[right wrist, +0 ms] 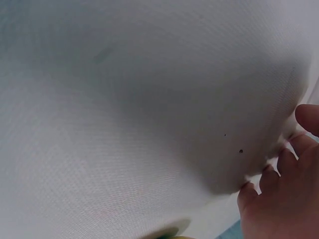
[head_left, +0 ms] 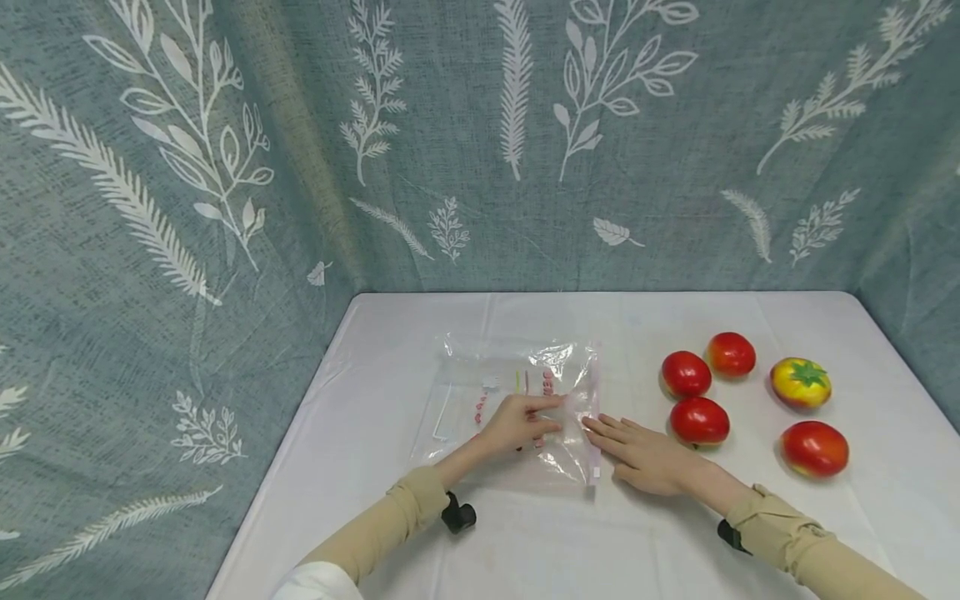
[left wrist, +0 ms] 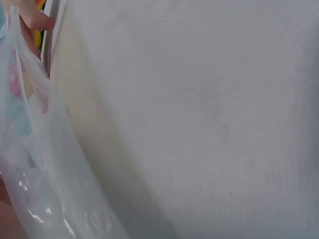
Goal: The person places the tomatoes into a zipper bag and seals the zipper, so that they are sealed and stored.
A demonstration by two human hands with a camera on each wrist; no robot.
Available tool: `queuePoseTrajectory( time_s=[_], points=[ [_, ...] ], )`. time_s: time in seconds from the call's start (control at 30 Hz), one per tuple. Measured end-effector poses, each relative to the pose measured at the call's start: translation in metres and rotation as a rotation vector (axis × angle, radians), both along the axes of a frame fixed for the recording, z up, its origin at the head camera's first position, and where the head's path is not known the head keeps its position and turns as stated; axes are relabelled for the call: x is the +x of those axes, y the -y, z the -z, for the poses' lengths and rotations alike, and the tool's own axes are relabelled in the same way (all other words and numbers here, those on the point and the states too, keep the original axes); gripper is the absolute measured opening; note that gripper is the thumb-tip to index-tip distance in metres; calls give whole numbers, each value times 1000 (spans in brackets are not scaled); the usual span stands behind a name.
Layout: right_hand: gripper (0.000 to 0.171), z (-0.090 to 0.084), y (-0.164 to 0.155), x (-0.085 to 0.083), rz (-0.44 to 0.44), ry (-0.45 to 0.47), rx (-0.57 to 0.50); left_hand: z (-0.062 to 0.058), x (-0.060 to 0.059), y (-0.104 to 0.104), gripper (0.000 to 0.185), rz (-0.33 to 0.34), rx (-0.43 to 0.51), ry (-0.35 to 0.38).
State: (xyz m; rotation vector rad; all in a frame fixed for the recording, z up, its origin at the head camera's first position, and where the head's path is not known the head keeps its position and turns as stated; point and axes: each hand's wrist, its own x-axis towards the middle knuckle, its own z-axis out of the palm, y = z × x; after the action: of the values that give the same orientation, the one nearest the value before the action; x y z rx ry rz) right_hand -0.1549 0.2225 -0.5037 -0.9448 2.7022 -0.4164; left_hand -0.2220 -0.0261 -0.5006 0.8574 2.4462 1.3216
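A clear plastic zip bag point(head_left: 465, 458) with red print lies on the white table, its zip edge to the right. My left hand point(head_left: 508, 423) is over the bag, thumb and forefinger holding its upper film near the mouth. In the left wrist view the film point(left wrist: 65, 184) rises and partly hides that hand. My right hand point(head_left: 652, 454) lies palm down, its straight fingers touching the zip edge. Beyond it are toy-like red fruits, among them a red fruit point(head_left: 699, 420) close to the right hand. The right wrist view shows these fingers point(right wrist: 286, 162) on the cloth.
More red fruits, one at the back point(head_left: 731, 354) and one at the front right point(head_left: 814, 448), lie right of the bag. A yellow-and-red fruit with a green top point(head_left: 801, 383) sits among them. A patterned blue-grey curtain point(head_left: 480, 150) hangs behind and beside the table point(head_left: 360, 517).
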Motion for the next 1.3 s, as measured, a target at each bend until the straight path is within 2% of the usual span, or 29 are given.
queuePoseTrajectory(
  time_s=[0.27,0.47,0.83,1.07,1.3],
  points=[
    [57,3,0,0,3,-4,-4,-7,0,6,39,-27,61,59],
    [57,3,0,0,3,-5,-12,-16,1,11,38,-35,125,133],
    [56,1,-2,0,15,4,-25,-25,2,16,37,-22,176,146],
    [56,0,-2,1,11,-16,-33,-26,3,17,38,-26,169,152],
    [56,1,-2,0,15,-10,-34,-21,3,13,39,-33,158,176]
  ],
)
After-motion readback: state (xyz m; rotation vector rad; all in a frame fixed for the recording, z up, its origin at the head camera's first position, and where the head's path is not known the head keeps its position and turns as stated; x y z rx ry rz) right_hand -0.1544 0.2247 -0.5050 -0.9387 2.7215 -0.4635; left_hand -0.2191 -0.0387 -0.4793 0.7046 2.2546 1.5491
